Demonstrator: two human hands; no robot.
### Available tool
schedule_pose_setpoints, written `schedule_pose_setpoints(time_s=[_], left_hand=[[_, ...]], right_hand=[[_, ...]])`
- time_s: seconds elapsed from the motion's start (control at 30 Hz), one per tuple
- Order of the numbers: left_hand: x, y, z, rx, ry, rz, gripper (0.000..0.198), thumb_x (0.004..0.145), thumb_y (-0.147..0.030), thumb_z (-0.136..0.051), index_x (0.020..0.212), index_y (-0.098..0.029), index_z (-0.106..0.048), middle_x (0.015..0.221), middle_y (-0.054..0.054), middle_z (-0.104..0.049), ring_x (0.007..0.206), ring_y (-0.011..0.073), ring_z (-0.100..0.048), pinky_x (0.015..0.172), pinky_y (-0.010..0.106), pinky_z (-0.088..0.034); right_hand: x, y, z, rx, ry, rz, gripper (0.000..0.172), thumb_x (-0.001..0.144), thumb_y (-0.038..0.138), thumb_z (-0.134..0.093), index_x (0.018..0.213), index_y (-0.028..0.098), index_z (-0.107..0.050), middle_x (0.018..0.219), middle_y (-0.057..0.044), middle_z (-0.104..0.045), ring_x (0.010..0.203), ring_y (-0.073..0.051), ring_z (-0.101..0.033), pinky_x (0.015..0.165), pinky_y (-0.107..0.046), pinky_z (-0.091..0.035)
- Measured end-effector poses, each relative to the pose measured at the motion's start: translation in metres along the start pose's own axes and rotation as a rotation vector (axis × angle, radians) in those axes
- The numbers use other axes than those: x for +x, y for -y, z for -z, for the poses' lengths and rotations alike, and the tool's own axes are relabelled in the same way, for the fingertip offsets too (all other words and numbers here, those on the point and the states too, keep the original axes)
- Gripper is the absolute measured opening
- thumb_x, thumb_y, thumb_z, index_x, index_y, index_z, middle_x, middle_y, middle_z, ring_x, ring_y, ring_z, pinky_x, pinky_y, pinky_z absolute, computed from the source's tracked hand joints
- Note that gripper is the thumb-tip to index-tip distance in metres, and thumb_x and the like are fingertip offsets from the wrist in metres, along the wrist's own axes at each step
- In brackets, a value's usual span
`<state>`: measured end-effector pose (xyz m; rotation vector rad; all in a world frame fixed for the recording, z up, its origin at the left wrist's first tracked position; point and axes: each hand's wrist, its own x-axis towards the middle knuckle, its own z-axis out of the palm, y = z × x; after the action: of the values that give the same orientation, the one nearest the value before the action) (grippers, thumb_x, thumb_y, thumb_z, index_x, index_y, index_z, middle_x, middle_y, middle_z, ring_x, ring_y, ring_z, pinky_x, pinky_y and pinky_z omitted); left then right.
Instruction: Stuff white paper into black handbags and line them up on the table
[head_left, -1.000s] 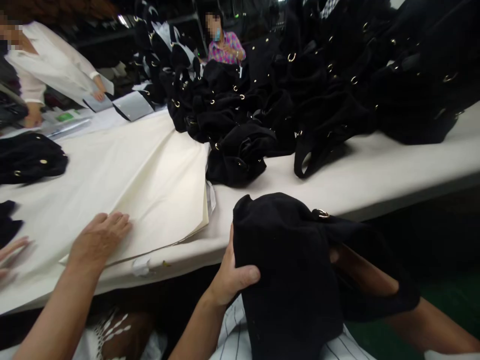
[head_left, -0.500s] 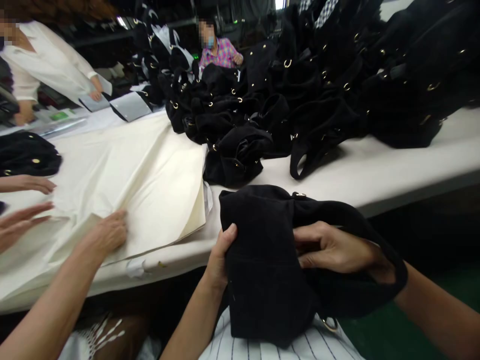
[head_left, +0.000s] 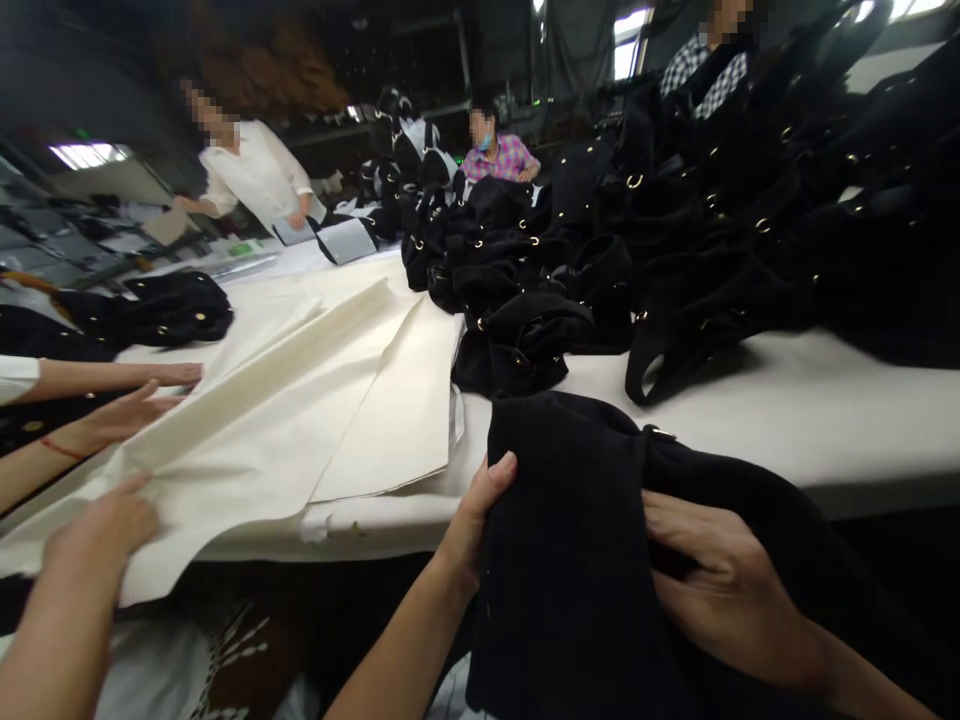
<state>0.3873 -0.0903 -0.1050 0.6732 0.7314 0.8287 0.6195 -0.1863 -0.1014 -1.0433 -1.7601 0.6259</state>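
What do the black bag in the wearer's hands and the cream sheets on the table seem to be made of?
Black bag: apparently a soft, matte, suede-like fabric; it shows no shine and slumps between the left hand and right hand.
Cream sheets: probably thin paper or light cloth; they lie flat with crisp folds.

Matt black cloth bag point(head_left: 570, 540)

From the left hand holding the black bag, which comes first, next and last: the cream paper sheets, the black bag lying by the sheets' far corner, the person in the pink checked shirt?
1. The cream paper sheets, on the table just left of the left hand.
2. The black bag lying by the sheets' corner, farther up the table.
3. The person in the pink checked shirt, far back behind the table.
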Motion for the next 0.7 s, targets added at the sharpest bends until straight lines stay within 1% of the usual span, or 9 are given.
schedule_pose_setpoints(time_s=[0.13,0.2,0.27,0.3,0.37,0.47,0.53,0.6,0.7], left_hand=[[0.012,0.023,-0.029,-0.091,-0.002,0.048,0.053,0.087,-0.041,-0.067,0.133,-0.017,-0.058,0.121,0.011,-0.069,0.116,0.0312,-0.064,0.108,0.044,-0.047],[0.020,0.033,-0.039,-0.091,-0.004,0.050,0.052,0.087,-0.041,-0.067,0.134,-0.017,-0.057,0.125,0.011,-0.068,0.119,0.0306,-0.063,0.110,0.042,-0.046],[0.025,0.031,-0.034,-0.028,-0.031,0.001,0.053,0.085,-0.042,-0.070,0.131,-0.019,-0.059,0.124,0.009,-0.068,0.120,0.0305,-0.062,0.110,0.042,-0.046],[0.027,0.024,-0.023,0.006,-0.058,-0.036,0.053,0.083,-0.043,-0.072,0.128,-0.020,-0.060,0.122,0.008,-0.069,0.121,0.0307,-0.062,0.109,0.041,-0.046],[0.026,-0.008,0.020,0.059,-0.142,-0.132,0.049,0.078,-0.045,-0.076,0.121,-0.023,-0.064,0.115,0.005,-0.071,0.124,0.0313,-0.059,0.107,0.042,-0.047],[0.016,-0.081,0.109,0.062,-0.278,-0.219,0.038,0.080,-0.052,-0.071,0.107,-0.026,-0.067,0.098,0.003,-0.074,0.138,0.0266,-0.045,0.102,0.037,-0.048],[0.009,-0.119,0.144,0.181,-0.324,-0.240,0.046,0.073,-0.062,-0.073,0.097,-0.023,-0.069,0.088,0.007,-0.073,0.137,0.0299,-0.047,0.092,0.039,-0.052],[0.009,-0.124,0.134,0.210,-0.213,-0.268,0.048,0.067,-0.064,-0.075,0.097,-0.027,-0.069,0.085,0.004,-0.072,0.132,0.0297,-0.052,0.091,0.041,-0.053],[0.021,-0.066,0.050,0.160,-0.032,-0.142,0.048,0.071,-0.060,-0.075,0.109,-0.032,-0.067,0.095,0.000,-0.073,0.126,0.0287,-0.057,0.098,0.042,-0.051]], right_hand=[[0.001,0.005,0.006,0.358,0.084,-0.416,0.028,0.081,0.028,-0.077,0.109,0.028,-0.074,0.104,-0.006,-0.070,0.102,-0.028,-0.067,0.085,-0.034,-0.058],[0.001,0.003,0.007,0.574,0.037,-0.642,0.044,0.076,0.034,-0.082,0.118,0.026,-0.070,0.104,-0.007,-0.070,0.096,-0.027,-0.068,0.081,-0.034,-0.060],[0.001,-0.003,0.008,0.705,-0.070,-0.756,0.049,0.073,0.032,-0.084,0.120,0.026,-0.068,0.101,-0.005,-0.071,0.084,-0.020,-0.069,0.072,-0.028,-0.060],[0.000,-0.006,0.008,0.749,-0.122,-0.766,0.048,0.072,0.030,-0.085,0.117,0.027,-0.069,0.098,-0.003,-0.071,0.076,-0.016,-0.069,0.065,-0.022,-0.058],[-0.001,-0.013,0.008,0.832,-0.189,-0.762,0.044,0.072,0.026,-0.086,0.112,0.028,-0.070,0.091,0.000,-0.071,0.066,-0.011,-0.066,0.054,-0.015,-0.052],[-0.004,-0.019,0.008,0.914,-0.201,-0.734,0.041,0.074,0.023,-0.084,0.112,0.030,-0.070,0.090,0.002,-0.071,0.058,-0.006,-0.061,0.047,-0.011,-0.045],[-0.004,-0.021,0.010,0.905,-0.178,-0.690,0.039,0.078,0.023,-0.082,0.114,0.032,-0.069,0.099,0.001,-0.072,0.058,-0.004,-0.060,0.045,-0.009,-0.042],[-0.004,-0.020,0.014,0.880,-0.137,-0.635,0.037,0.081,0.024,-0.079,0.115,0.032,-0.069,0.112,0.000,-0.070,0.070,-0.006,-0.065,0.051,-0.010,-0.046],[-0.003,-0.015,0.022,0.826,0.001,-0.608,0.044,0.089,0.028,-0.071,0.131,0.033,-0.059,0.130,-0.005,-0.063,0.103,-0.017,-0.067,0.077,-0.022,-0.056]])
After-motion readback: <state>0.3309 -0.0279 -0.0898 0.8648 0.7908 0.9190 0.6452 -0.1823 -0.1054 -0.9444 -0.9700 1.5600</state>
